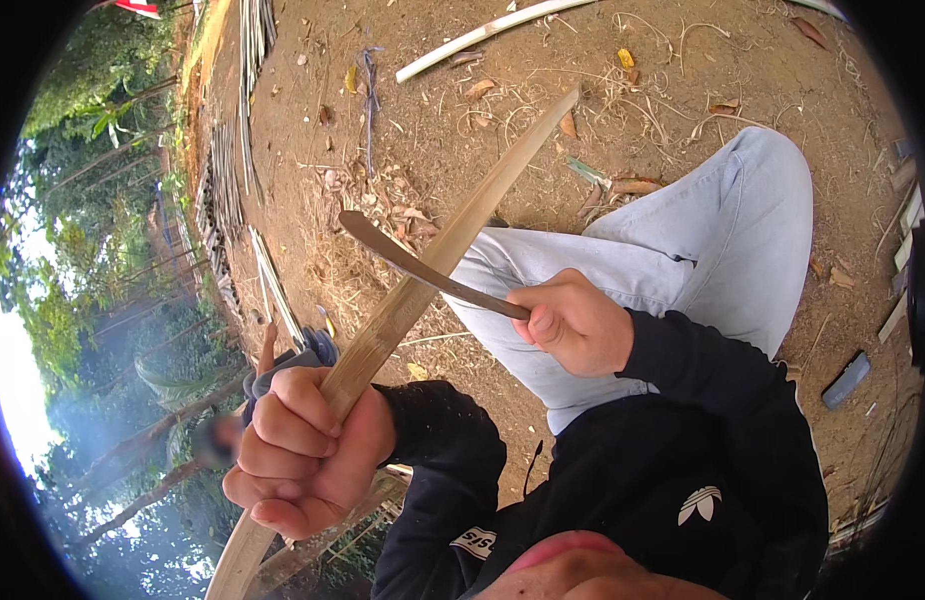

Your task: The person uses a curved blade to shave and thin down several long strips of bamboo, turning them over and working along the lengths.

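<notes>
A long, flat strip of pale wood [383, 335] lies slantwise in front of the person's body, its narrowing tip pointing up and to the right above the bare earth [333, 100]. The left hand [308, 450] has its grip closed around the lower part of this strip, fingers wrapped over it, and the strip's other end runs on below the fist. A curved, dark blade [391, 248] crosses over the strip near its middle; whether its edge bites into the wood cannot be told. The right hand's [578, 325] grip is closed on the near end of that blade, thumb laid along it.

Beneath the hands are the person's folded legs in pale grey jeans [573, 265], with a black hooded top [673, 450] nearer the camera. On the earth around lie curled shavings [663, 115], dry leaves [408, 222] and a pale, curved pole [483, 38]. A small dark grey object [847, 380] sits to the right. Farther left, long thin strips [250, 90] lie in a row before green trees [93, 320].
</notes>
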`<state>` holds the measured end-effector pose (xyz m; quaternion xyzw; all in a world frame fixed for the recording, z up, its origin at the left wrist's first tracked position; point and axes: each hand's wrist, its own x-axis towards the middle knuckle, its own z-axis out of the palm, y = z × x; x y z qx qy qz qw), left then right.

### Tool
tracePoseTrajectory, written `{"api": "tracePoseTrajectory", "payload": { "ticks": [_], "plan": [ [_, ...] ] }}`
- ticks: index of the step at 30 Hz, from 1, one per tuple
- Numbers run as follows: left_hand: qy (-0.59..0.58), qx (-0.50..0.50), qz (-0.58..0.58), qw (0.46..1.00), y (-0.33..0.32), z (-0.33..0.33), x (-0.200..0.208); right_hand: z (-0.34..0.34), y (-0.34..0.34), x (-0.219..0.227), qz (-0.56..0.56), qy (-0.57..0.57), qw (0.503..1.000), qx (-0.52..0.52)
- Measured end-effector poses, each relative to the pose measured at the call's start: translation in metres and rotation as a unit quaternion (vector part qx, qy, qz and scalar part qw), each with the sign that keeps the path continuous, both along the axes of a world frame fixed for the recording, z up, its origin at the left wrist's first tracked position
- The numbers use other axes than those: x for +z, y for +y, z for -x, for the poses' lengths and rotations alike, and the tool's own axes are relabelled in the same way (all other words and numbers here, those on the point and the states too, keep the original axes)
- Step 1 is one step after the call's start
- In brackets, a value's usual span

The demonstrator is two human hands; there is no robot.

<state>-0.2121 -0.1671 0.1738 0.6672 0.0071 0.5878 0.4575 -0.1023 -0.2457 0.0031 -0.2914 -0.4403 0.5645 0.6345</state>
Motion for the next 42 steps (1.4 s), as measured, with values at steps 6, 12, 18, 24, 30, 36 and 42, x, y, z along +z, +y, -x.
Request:
{"api": "tracePoseTrajectory", "payload": {
  "ticks": [6, 12, 18, 24, 30, 36, 42],
  "plan": [
    [0.007, -0.099, -0.039, 0.994, 0.006, 0.003, -0.004, -0.004, 0.003, -0.013, 0.025, -0.05, 0.998, -0.042],
    [-0.004, -0.172, -0.052, 0.984, 0.009, -0.001, -0.004, -0.012, 0.012, -0.025, 0.048, -0.084, 0.994, -0.056],
    [-0.02, -0.123, -0.038, 0.991, 0.004, 0.0, -0.007, -0.002, 0.005, -0.034, 0.024, -0.088, 0.993, -0.081],
    [-0.008, -0.036, -0.029, 0.999, -0.002, 0.015, -0.009, 0.004, 0.002, -0.023, -0.012, -0.077, 0.993, -0.092],
    [-0.012, 0.014, -0.014, 1.0, -0.007, 0.02, -0.008, -0.004, 0.008, -0.029, 0.047, -0.147, 0.983, -0.098],
    [-0.012, 0.023, 0.009, 1.0, -0.012, 0.013, -0.008, -0.017, 0.023, -0.056, 0.119, -0.166, 0.975, -0.088],
    [-0.018, 0.01, 0.029, 0.999, -0.006, 0.018, -0.007, -0.01, 0.009, -0.039, 0.084, -0.116, 0.987, -0.069]
  ]
}}
